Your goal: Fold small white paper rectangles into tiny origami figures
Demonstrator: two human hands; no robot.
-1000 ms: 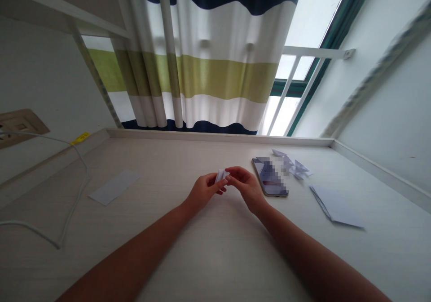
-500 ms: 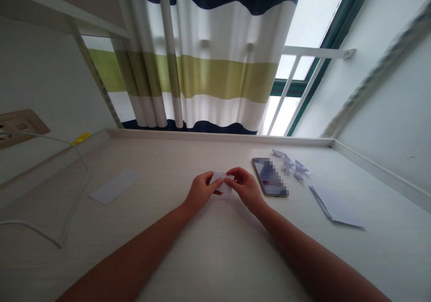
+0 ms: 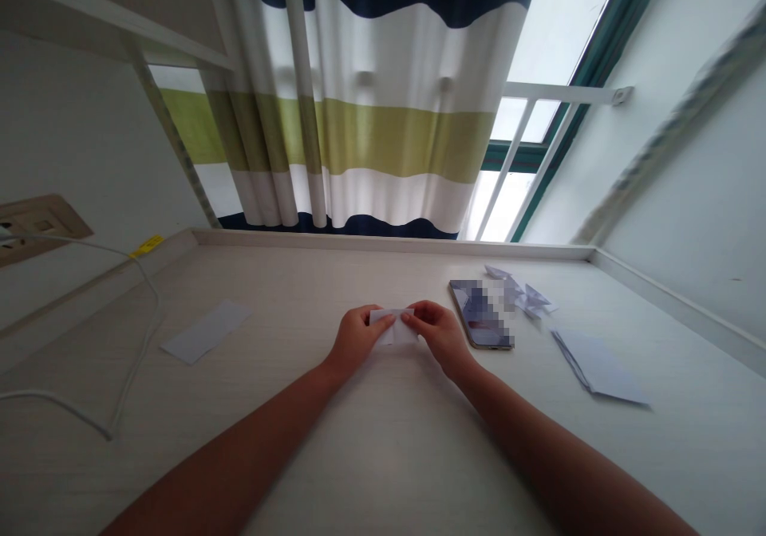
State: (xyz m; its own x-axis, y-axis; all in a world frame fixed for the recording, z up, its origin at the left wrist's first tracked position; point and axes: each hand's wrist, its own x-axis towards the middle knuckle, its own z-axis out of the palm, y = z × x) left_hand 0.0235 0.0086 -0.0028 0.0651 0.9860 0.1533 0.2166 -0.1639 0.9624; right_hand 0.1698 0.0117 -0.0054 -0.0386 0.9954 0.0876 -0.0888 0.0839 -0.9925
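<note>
The folded white paper (image 3: 392,327) has its long axis running side to side, about level and roughly parallel to the far edge of the pale wood-grain desk (image 3: 383,472), with its two ends pointing toward the hands. It is located just left of the smartphone (image 3: 480,313), whose screen is pixelated. Whether the paper touches the desk cannot be determined from this view. The left hand (image 3: 359,339) is nearly closed, pinching the paper's left end. The right hand (image 3: 440,336) is likewise nearly closed, pinching the right end. Both hands hold the same piece. Compared with the frame one second earlier, the paper's orientation differs: it then showed as a narrow, more upright piece between the fingers, and it now presents a broader, level face. The other items show no change of place. Small folded paper pieces (image 3: 518,290) lie just beyond and to the right of the smartphone. A larger folded paper sheet (image 3: 598,366) lies farther right of it. A flat paper strip (image 3: 207,331) lies well left of the smartphone, and a white cable (image 3: 136,368) runs farther left of it.
</note>
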